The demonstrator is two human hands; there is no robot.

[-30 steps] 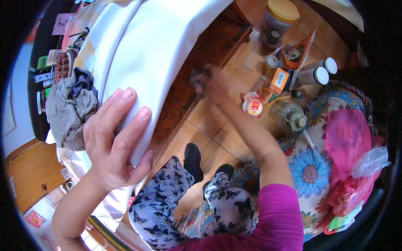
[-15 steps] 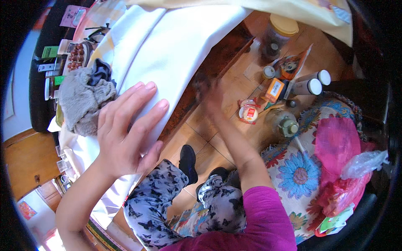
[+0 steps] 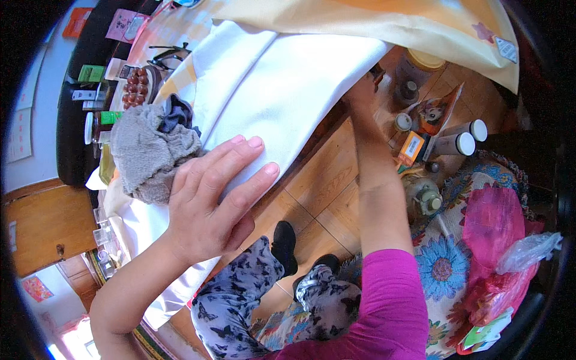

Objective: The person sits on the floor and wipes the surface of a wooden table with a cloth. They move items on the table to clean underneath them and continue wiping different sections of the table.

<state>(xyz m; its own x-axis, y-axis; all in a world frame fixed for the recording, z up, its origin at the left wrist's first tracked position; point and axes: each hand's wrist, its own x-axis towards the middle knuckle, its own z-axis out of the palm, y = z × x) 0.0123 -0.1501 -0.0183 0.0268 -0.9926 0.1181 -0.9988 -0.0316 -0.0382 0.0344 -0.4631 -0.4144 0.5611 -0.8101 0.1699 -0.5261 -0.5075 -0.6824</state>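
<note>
A white cloth (image 3: 288, 78) with a long fold lies over the table, its right edge hanging toward the floor. My left hand (image 3: 213, 195) is on or just above its near part, fingers stretched out and holding nothing. A crumpled grey cloth (image 3: 147, 159) with a dark blue piece on top sits just left of those fingertips. My right hand (image 3: 362, 96) reaches far forward beside the hanging edge of the white cloth. Its fingers are shadowed and blurred; a small dark and reddish thing (image 3: 377, 73) shows near them, and I cannot make out whether they hold it.
On the floor at right stand a yellow-lidded jar (image 3: 420, 63), white-capped bottles (image 3: 454, 144), an orange box (image 3: 411, 149) and a glass bottle (image 3: 425, 197). A flowered cover (image 3: 441, 267) bears pink plastic bags (image 3: 493, 219). Eyeglasses (image 3: 170, 55) and brown beads (image 3: 135, 87) lie at the far left.
My right hand has moved forward and to the right, toward the far cloth edge, and its forearm now covers the round packets. The view has shifted; my left hand stays over the white cloth.
</note>
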